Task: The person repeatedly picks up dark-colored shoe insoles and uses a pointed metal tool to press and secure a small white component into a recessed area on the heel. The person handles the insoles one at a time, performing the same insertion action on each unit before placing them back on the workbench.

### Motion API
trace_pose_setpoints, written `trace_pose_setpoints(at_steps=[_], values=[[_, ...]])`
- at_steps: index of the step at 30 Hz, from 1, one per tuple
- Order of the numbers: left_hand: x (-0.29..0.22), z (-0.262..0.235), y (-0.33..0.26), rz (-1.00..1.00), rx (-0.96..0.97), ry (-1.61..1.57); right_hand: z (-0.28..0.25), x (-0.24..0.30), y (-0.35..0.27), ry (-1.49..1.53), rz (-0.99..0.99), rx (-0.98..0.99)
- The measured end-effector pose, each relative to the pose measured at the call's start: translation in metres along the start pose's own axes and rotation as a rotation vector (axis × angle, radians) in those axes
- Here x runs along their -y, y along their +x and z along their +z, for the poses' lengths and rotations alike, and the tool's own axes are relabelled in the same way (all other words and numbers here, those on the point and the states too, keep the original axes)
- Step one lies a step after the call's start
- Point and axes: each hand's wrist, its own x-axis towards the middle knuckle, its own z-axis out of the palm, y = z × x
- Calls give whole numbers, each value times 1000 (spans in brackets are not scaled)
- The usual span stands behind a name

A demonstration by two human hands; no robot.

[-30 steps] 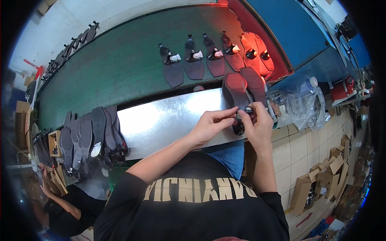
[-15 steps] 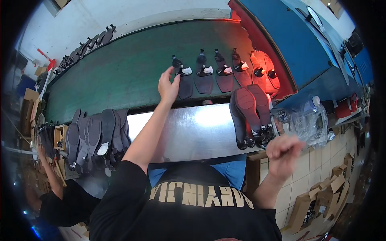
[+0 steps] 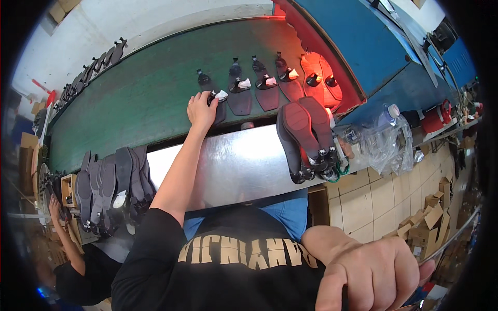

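My left hand (image 3: pixel 201 110) is on the green conveyor belt, its fingers closed round the strap of the leftmost dark sandal (image 3: pixel 220 111), next to a white wad. The fingers hide part of that sandal. To its right lie more dark sandals (image 3: pixel 239 98) in a row, toes and straps up, several with white wads at the strap. My right hand (image 3: pixel 371 274) is curled into a fist, large and close at the lower right. Whatever is inside it, if anything, is hidden; a dark edge shows by the thumb.
A pile of soles (image 3: pixel 306 129) stands on the right of the metal ledge (image 3: pixel 233 166), and more soles (image 3: pixel 111 181) stand at its left. A red-lit blue machine (image 3: pixel 342 46) borders the belt. Clear plastic bags (image 3: pixel 384 140) lie at right. A co-worker's arm (image 3: pixel 67 233) shows at lower left.
My left hand has come down onto the leftmost sandal and closed on its strap. My right hand has moved from beside the ledge to close by me at lower right. The view has shifted right.
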Motion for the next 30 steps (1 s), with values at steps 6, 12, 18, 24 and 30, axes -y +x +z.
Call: trace_pose_setpoints(at_steps=[6,12,18,24,30], values=[[-17,-4,-1,-70,-95,-375,-11,-2,0,418,184,-93],[4,-17,9,-180,-168,-908,-19,-8,0,506,259,26],[-17,-84,-14,-426,-37,-1327,-59,-28,-7,343,72,37],[-34,-140,-70,-488,178,-1409,-172,-99,-102,-1995,638,-657],[-44,-168,-114,-487,301,-1559,-198,-108,-128,-2321,994,-547]])
